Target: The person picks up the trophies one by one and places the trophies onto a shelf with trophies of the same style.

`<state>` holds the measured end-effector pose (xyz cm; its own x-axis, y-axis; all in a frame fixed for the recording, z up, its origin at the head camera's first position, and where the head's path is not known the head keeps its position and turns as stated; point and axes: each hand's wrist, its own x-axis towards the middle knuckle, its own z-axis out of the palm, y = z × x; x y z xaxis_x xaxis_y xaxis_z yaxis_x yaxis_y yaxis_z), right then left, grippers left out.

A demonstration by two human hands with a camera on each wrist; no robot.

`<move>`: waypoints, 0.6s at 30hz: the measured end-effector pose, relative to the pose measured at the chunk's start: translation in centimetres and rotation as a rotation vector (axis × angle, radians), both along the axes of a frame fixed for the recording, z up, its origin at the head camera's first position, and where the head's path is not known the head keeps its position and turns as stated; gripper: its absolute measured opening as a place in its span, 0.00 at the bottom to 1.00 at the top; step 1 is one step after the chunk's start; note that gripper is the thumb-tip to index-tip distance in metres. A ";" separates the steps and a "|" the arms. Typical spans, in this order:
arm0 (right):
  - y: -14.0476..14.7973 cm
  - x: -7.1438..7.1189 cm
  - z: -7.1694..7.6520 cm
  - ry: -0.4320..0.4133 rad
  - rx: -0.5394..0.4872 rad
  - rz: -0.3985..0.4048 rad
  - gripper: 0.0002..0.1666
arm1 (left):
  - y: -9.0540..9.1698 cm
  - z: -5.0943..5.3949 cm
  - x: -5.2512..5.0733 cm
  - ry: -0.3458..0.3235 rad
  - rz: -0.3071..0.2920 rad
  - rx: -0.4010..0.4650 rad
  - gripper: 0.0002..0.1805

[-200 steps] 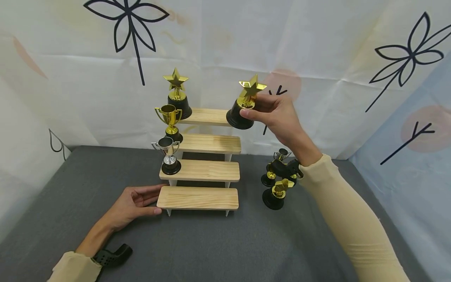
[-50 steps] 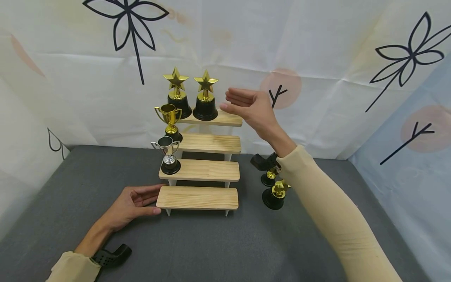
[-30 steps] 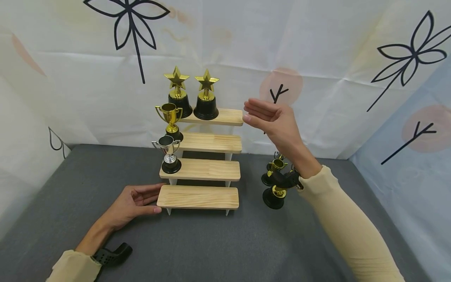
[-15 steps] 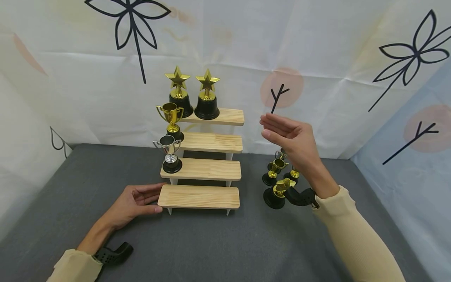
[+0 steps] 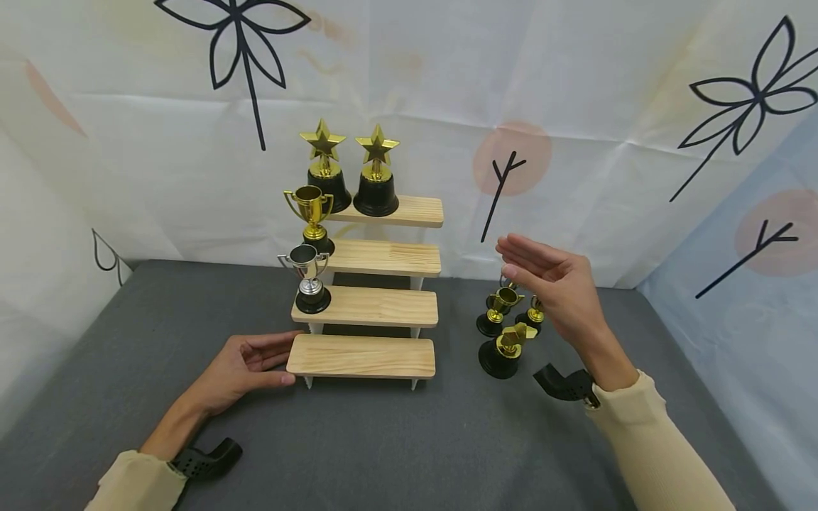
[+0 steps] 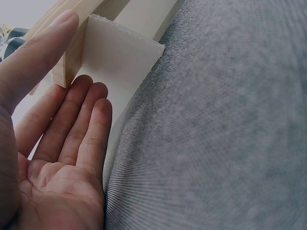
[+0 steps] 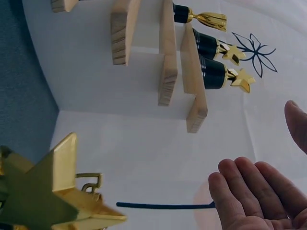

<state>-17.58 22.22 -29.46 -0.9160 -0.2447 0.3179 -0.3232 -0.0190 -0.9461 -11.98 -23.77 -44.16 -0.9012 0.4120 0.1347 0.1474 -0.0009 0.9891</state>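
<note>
My left hand (image 5: 238, 375) lies at the left end of the lowest step of a wooden stepped display stand (image 5: 361, 356). Its fingers are relaxed, their tips against the stand's side, with the thumb by the front corner. My right hand (image 5: 554, 285), fingers straight and holding nothing, hovers above a group of small trophies. Nearest in that group is a gold star trophy (image 5: 509, 341), with a gold cup trophy (image 5: 503, 304) behind it. Two star trophies (image 5: 322, 142) (image 5: 377, 151) stand on the top step. Below them are a gold cup (image 5: 310, 206) and a silver cup (image 5: 307, 264).
A grey cloth-covered table (image 5: 358, 440) extends in front of the stand. Behind it hangs a pale backdrop (image 5: 422, 92) with leaf drawings. Other trophies (image 5: 532, 312) are partly hidden by my right hand.
Earlier my right hand held a star trophy, which now stands on the top step beside the other one. Since then that hand has moved right and down. My left hand has stayed in place.
</note>
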 end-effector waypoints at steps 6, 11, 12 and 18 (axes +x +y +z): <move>1.0 0.5 -1.3 0.019 0.005 0.019 0.30 | -0.1 -0.1 0.0 0.011 -0.001 0.002 0.37; 1.9 0.9 -2.4 0.009 -0.007 0.024 0.30 | -0.1 -0.2 0.0 0.011 -0.004 0.009 0.37; 2.1 1.0 -2.6 0.002 -0.014 0.026 0.30 | -0.1 -0.2 0.0 0.009 -0.003 0.009 0.37; 3.1 1.6 -3.6 -0.005 0.000 0.019 0.29 | -0.1 -0.2 0.0 0.007 -0.005 0.015 0.37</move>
<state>-15.99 25.28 -33.09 -0.9128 -0.2618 0.3135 -0.3183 -0.0251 -0.9477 -11.98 -23.87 -44.35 -0.8983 0.4140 0.1475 0.1548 -0.0161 0.9878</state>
